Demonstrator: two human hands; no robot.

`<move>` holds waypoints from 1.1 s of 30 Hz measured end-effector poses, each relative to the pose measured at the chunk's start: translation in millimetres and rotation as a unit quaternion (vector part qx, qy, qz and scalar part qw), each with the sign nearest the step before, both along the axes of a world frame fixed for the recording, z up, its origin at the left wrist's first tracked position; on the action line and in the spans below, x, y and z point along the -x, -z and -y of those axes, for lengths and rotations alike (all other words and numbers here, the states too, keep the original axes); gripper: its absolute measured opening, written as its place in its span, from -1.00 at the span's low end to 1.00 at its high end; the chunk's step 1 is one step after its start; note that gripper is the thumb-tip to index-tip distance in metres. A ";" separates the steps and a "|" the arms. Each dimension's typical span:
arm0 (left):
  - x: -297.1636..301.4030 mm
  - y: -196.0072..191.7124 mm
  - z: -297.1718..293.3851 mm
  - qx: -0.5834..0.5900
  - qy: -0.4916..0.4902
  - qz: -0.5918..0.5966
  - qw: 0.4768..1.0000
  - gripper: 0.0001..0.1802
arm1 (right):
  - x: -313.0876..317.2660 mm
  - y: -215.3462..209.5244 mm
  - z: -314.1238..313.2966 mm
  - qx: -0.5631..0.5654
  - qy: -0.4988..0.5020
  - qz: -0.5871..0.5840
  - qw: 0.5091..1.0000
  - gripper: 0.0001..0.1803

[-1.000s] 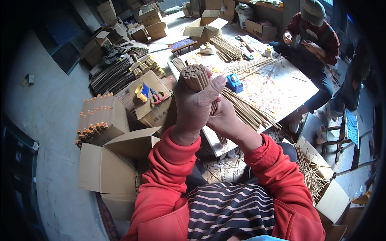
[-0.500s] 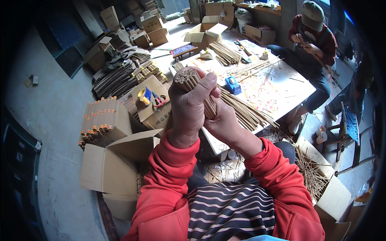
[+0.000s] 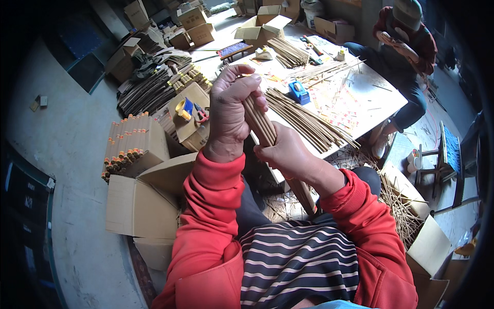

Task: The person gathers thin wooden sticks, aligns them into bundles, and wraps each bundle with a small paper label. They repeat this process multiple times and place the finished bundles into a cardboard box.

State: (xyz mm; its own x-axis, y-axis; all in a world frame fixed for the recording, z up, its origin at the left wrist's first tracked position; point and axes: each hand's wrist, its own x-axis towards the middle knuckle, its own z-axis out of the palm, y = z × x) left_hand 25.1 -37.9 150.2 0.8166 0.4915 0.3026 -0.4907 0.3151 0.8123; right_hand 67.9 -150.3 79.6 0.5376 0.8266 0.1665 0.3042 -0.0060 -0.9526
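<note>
The bundle of sticks (image 3: 262,126) sits upright between both hands, just this side of the table (image 3: 375,98). The left hand (image 3: 231,110) is clenched round the upper part, fingers wrapped over the top, which I judge keeps the thin brown sticks from fanning out. The right hand (image 3: 285,152) grasps lower down, fingers closed round the shaft, steadying the long tail that runs down toward the lap.

On the table lie loose sticks (image 3: 309,121) in a spread row, a blue tape dispenser (image 3: 298,92) just beyond them, and another person (image 3: 406,31) sits at its far corner. Left of the table stands an open cardboard box (image 3: 149,198), with a stack of orange-tipped tubes (image 3: 131,141) behind it. The table's near edge is close to the hands, so there is little room forward; the floor well left of the table looks open.
</note>
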 end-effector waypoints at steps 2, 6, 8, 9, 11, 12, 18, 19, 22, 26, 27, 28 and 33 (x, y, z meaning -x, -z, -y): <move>-4.3 7.2 -4.7 -0.038 -0.043 -0.009 0.998 -0.84 | -4.5 12.2 -6.7 -0.017 0.065 0.117 0.991 -0.73; -1.8 14.6 -8.4 0.005 0.004 0.008 1.000 -0.82 | 0.8 -3.0 8.9 0.050 -0.074 -0.146 0.985 -0.73; -1.7 15.2 -9.8 0.007 0.049 0.017 0.999 -0.88 | -2.7 1.4 6.8 0.033 -0.083 -0.158 0.983 -0.73; -3.8 16.7 -10.4 0.007 0.044 0.016 0.999 -0.88 | -4.0 4.2 6.1 0.024 -0.086 -0.164 0.982 -0.73; -8.3 20.5 -14.1 0.003 0.031 0.015 0.999 -0.87 | -3.7 9.1 0.5 0.043 -0.023 -0.101 0.994 -0.72; -10.1 22.1 -17.1 -0.024 0.005 0.011 1.000 -0.82 | -4.7 10.5 -2.8 0.037 0.000 -0.052 0.998 -0.72; -9.2 23.9 -4.3 -0.037 -0.080 0.133 0.987 -0.37 | -8.5 3.6 -5.1 -0.005 0.051 0.049 0.997 -0.72; -6.4 28.6 4.5 -0.032 -0.101 0.130 0.986 -0.34 | -8.7 3.4 -5.3 -0.010 0.066 0.057 0.996 -0.71; -4.5 58.5 21.6 -0.141 -0.159 0.048 0.976 -0.40 | -10.2 12.4 -9.5 -0.075 0.100 0.110 0.986 -0.68; -12.2 63.3 31.1 -0.116 -0.237 0.018 0.964 -0.62 | -8.1 25.9 -10.6 -0.094 0.143 0.232 0.958 -0.61; -12.0 58.8 33.6 -0.086 -0.219 0.021 0.972 -0.67 | -7.6 29.1 -10.3 -0.078 0.157 0.234 0.956 -0.61; -11.2 51.7 37.4 -0.056 -0.199 0.024 0.978 -0.72 | -5.4 30.0 -10.2 -0.062 0.171 0.236 0.954 -0.61; -5.7 37.3 38.8 -0.033 -0.140 0.053 0.988 -0.84 | 1.0 20.4 -12.6 -0.106 0.216 0.258 0.936 -0.63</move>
State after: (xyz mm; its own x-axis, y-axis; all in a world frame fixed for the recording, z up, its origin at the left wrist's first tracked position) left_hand 30.8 -76.7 112.9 0.6127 0.6705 0.4184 -0.6354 0.1031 0.7653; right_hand 66.9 -137.7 59.3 0.6159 0.4701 0.6321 0.7373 -0.0612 -0.6728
